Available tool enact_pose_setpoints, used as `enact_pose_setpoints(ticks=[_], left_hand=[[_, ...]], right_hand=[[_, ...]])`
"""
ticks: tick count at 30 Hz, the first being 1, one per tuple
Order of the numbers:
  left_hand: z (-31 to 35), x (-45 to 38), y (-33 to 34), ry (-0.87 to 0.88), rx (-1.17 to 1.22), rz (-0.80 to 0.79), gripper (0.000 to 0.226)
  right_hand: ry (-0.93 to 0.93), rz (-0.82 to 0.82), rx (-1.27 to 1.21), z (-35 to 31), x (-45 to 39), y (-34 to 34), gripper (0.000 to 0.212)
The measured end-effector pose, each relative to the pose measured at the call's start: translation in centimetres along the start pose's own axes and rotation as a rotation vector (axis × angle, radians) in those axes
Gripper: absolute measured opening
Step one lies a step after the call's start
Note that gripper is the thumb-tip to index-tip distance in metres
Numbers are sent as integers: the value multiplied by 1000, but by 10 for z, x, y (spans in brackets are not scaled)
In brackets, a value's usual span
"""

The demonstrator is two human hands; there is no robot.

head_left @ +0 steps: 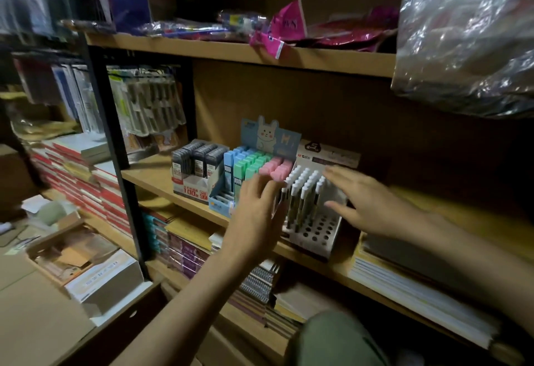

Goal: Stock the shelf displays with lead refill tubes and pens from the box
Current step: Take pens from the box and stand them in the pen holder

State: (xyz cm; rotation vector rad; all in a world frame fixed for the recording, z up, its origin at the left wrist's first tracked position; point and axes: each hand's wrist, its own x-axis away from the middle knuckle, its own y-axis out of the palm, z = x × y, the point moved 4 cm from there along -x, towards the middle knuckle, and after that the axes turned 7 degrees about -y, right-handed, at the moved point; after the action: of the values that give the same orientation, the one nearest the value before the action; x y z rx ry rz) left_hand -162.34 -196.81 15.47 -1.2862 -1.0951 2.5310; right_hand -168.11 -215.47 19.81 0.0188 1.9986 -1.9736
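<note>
White-capped pens [300, 192] stand between both hands' straight, empty fingers [336, 175], left hand [257, 206] touching them.

Dim storeroom with wooden shelving [239, 53] on a black metal upright [115, 146]. Stacked notebooks [86, 180] at left, crinkled plastic wrap [468, 36] upper right, cardboard boxes [43, 316] over the floor below.

Dim, motion-blurred, wide-angle edge distortion.
</note>
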Motion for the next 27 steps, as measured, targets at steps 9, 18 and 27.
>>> enact_pose_setpoints(ticks=[9, 18, 27], left_hand=[[12, -34, 31, 202, -160, -385, 62], [8, -42, 21, 218, -101, -479, 65], [5, -44, 16, 147, -210, -595, 74]], right_hand=[[-63, -133, -4, 8, -11, 18, 75], [-86, -135, -113, 10, -30, 10, 92], [-46, -224, -285, 7, -32, 10, 96]])
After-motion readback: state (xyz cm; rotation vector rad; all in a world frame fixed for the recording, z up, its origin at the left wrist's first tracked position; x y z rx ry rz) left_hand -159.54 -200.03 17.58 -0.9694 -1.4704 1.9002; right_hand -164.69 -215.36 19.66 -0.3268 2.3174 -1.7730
